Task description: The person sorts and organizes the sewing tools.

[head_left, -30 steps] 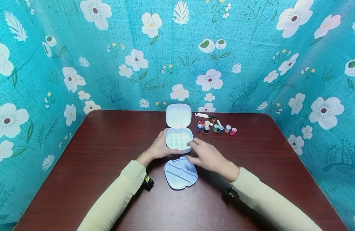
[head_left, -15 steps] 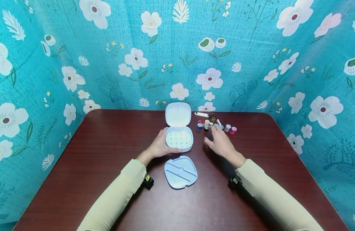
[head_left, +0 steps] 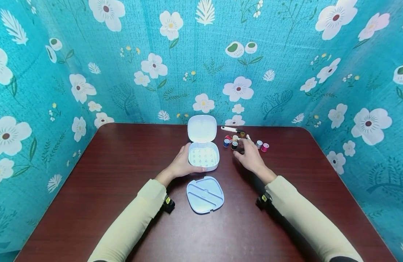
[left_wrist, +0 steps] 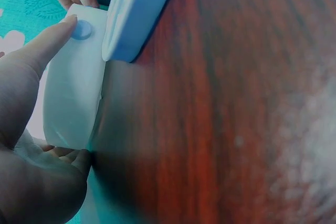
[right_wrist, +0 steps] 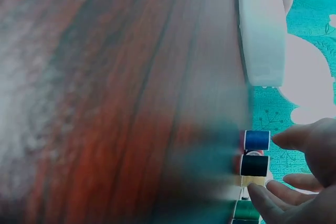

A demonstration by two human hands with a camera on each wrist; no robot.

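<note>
White plastic sewing box (head_left: pixel 203 157), its hinged lid standing open, sits mid-way on the dark red wooden tabletop (head_left: pixel 122 203), and the left hand (head_left: pixel 181 165) grips its near-left corner, thumb on the front wall. Just right of it the right hand (head_left: pixel 250 155), fingers loosely spread and holding nothing, reaches over the small coloured thread spools (head_left: pixel 234 143). A pale blue divided tray (head_left: pixel 205 194) lies nearer the person.

The right hand (head_left: pixel 250 155) covers part of the row of small coloured thread spools (head_left: pixel 245 142); whether its fingers grip one cannot be told. In the right wrist view the dark wooden table (right_wrist: pixel 105 103) is blurred, and the bottom edge cuts off the green thread spool (right_wrist: pixel 245 211).
</note>
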